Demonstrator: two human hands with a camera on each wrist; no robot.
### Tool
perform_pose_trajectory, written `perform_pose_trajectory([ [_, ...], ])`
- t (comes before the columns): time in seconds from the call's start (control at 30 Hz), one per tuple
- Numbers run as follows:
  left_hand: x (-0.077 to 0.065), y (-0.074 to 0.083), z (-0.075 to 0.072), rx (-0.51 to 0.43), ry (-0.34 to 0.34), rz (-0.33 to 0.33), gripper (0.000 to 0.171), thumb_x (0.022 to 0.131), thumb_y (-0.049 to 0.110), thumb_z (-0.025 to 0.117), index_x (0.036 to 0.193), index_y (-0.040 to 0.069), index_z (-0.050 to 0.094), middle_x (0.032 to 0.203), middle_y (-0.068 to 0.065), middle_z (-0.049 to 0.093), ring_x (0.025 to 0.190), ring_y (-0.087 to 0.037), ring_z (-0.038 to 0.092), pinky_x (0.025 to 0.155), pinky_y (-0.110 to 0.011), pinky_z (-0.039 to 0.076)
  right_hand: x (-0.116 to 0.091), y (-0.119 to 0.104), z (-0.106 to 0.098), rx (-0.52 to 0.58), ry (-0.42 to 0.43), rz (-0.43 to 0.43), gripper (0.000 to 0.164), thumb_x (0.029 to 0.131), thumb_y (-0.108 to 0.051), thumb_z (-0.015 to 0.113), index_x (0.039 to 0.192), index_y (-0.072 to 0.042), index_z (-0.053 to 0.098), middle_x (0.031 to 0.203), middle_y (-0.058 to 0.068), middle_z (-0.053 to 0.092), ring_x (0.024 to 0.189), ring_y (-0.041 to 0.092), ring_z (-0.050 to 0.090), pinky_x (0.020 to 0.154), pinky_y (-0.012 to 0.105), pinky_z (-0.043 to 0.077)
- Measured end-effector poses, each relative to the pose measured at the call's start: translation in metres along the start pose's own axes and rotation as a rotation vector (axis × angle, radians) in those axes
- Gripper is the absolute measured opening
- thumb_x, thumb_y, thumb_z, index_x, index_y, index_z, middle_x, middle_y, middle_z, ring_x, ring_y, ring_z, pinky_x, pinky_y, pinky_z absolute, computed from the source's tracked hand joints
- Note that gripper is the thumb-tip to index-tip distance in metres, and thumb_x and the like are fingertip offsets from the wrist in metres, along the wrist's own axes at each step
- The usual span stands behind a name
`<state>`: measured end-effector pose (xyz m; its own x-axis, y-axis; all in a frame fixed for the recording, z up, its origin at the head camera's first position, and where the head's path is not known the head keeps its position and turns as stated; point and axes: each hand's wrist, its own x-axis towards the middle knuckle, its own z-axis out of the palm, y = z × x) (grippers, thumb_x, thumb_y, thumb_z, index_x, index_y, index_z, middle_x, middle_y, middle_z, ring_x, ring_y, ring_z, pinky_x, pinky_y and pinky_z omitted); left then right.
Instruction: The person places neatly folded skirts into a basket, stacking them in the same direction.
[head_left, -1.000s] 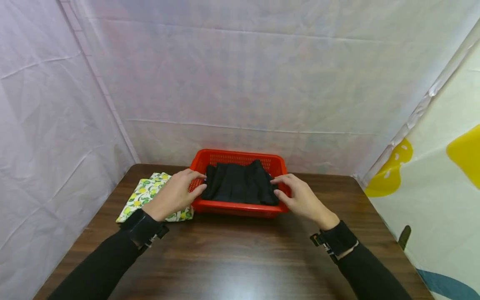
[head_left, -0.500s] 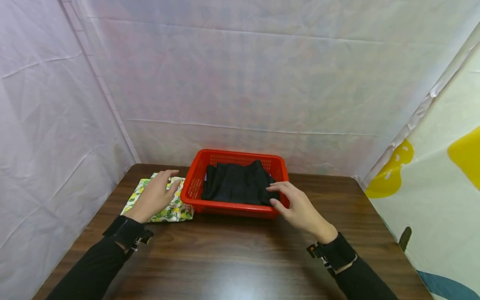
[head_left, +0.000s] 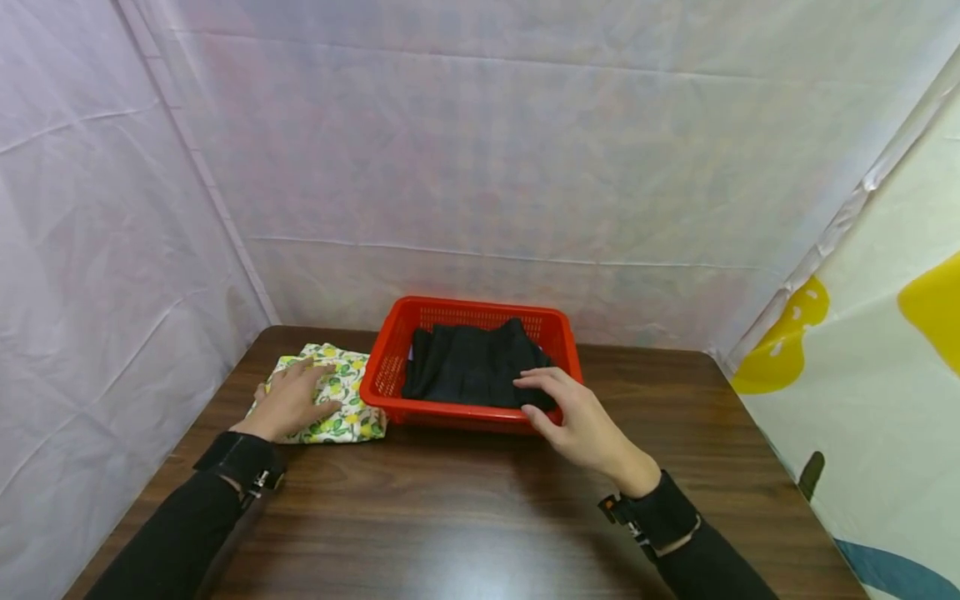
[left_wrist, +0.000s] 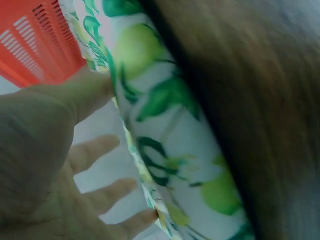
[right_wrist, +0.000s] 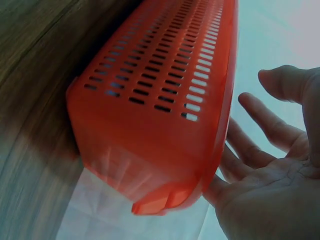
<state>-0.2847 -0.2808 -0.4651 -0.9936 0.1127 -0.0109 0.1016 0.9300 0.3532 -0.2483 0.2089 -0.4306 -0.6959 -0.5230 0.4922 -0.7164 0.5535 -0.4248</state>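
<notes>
My left hand (head_left: 292, 402) lies over a folded cloth (head_left: 348, 392) printed with lemons and green leaves, fingers spread. In the left wrist view the thumb and fingertips (left_wrist: 125, 185) meet the near face of that cloth without curling round it. My right hand (head_left: 577, 417) hovers over the front right corner of a red plastic basket (head_left: 480, 414), its fingers loosely bent and holding nothing. Folded black cloth (head_left: 468, 362) sits inside the basket. From the right wrist the basket's slotted wall (right_wrist: 150, 95) shows, and some fingers pass behind its rim.
The dark wooden table (head_left: 450, 517) stretches in front of the basket. White fabric walls (head_left: 487, 167) stand behind and at the left. A white sheet with yellow shapes (head_left: 780, 342) hangs at the right edge.
My left hand has moved left from the basket and come down onto the lemon-print cloth. My right hand has shifted slightly left and nearer over the basket's corner.
</notes>
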Motion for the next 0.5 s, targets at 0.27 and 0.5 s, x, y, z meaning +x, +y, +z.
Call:
perform_pose_trajectory([
  [0.27,-0.003,-0.006,-0.002,0.085,-0.06,0.055,0.072,0.111,0.05,0.077,0.169,0.008,0.061,0.172,-0.041,0.049,0.151,-0.075,0.047,0.107,-0.098,0.044,0.006,-0.012,0.005,-0.008,-0.028,-0.042,0.044,0.109,-0.013,0.083,0.152,-0.009,0.073,0.158,0.015,0.072,0.144,0.033,0.073,0.118,0.056,0.063],
  [0.5,-0.006,-0.007,-0.005,0.148,-0.089,0.072,0.073,0.111,0.053,0.075,0.169,0.011,0.061,0.171,-0.041,0.05,0.15,-0.077,0.048,0.106,-0.096,0.047,0.01,-0.021,0.009,-0.008,-0.078,-0.034,0.048,0.111,-0.019,0.083,0.157,-0.011,0.07,0.161,0.015,0.069,0.148,0.031,0.07,0.122,0.055,0.061],
])
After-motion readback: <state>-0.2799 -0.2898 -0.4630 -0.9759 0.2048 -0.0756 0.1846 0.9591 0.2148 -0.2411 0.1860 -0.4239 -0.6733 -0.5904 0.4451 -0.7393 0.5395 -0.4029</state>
